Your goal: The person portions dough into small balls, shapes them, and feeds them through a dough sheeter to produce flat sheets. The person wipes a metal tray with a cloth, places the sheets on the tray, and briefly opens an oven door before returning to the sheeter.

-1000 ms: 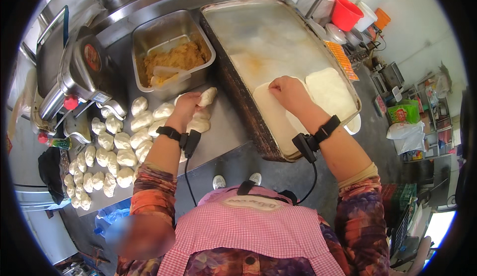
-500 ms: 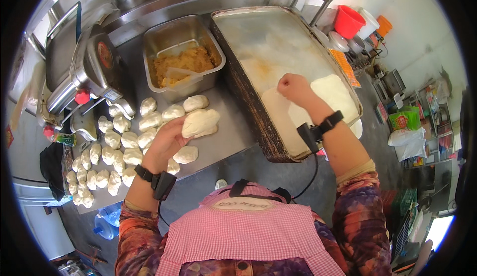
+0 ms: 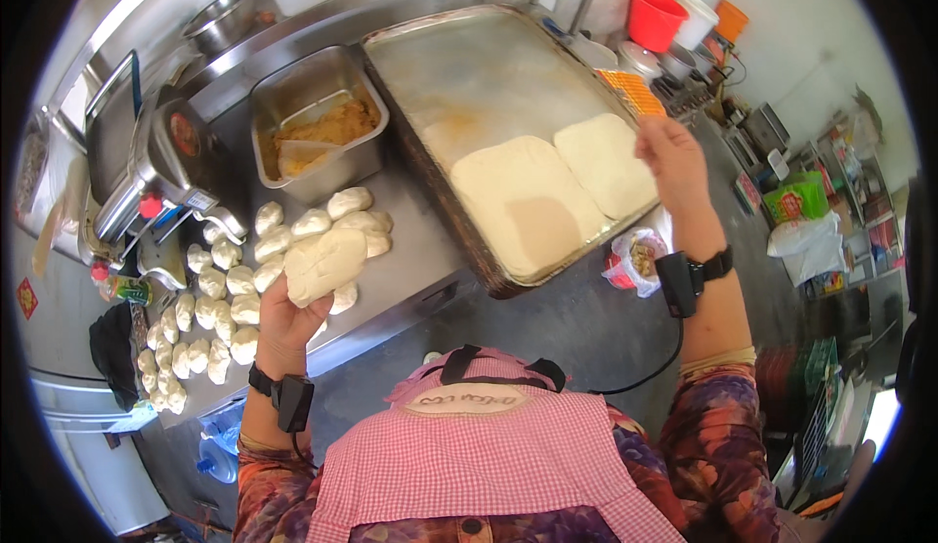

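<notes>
My left hand [image 3: 285,326] grips a flattened piece of dough [image 3: 327,264] from below, fingers under it and thumb at its near edge. It hovers over rows of pale dough pieces [image 3: 242,279] on the metal table. On the large worn baking tray [image 3: 426,167], two thin dough sheets lie side by side: a left sheet [image 3: 518,187] with a shadow on it and a right sheet [image 3: 606,164]. My right hand [image 3: 674,159] is at the tray's right edge, its fingers closed in a pinch beside the right sheet; whatever is between the fingertips is hidden.
A steel pan of orange-brown filling [image 3: 332,125] with a clear scoop stands left of the tray. Farther left is a metal machine [image 3: 181,157] with red knobs. A bag-lined bucket [image 3: 637,260] sits below the tray's right side; red [image 3: 656,19] and white buckets stand behind.
My right hand has moved right, from over the left dough sheet to the tray's right edge. My left hand has shifted slightly left and down with its dough. The view has turned a little.
</notes>
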### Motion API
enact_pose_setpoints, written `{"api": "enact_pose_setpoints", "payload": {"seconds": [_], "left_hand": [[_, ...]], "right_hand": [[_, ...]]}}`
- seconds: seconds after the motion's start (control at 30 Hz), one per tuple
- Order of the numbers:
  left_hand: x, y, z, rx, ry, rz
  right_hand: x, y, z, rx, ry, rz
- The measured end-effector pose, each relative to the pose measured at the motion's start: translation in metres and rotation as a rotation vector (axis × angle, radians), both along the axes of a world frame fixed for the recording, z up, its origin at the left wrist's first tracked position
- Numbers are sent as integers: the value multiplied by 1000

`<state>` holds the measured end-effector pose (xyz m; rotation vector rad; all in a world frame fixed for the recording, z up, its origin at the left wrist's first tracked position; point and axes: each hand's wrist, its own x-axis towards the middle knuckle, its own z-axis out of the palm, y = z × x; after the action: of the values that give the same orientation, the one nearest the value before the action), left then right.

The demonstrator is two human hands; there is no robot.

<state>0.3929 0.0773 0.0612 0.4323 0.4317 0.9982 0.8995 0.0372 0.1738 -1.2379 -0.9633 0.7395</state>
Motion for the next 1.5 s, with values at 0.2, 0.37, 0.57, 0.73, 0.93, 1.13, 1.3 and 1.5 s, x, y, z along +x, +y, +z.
{"api": "enact_pose_setpoints", "payload": {"seconds": [0.2,0.37,0.57,0.73,0.93,1.13,1.3,1.5], "left_hand": [[35,-20,0,-29,-149,-115],[62,-48,13,-6,-69,-109],[65,-70,26,-49,-244,-132],[59,-81,41,109,-169,-157],[52,-99,71,196,238,10],[23,-102,81,416,658,154],[-36,-82,83,346,527,134],[-134,-43,88,379,687,174]], "right_hand": [[90,-78,9,363,-512,-474],[192,-121,-32,-8,-1403,-988],[189,-119,-42,-195,-1162,-704],[22,-46,-28,56,-569,83],[-187,-43,-6,-95,79,1015],[-282,-32,-8,-302,160,1133],[-341,-1,-10,-180,-122,1083],[-429,44,-5,-208,159,1336]]}}
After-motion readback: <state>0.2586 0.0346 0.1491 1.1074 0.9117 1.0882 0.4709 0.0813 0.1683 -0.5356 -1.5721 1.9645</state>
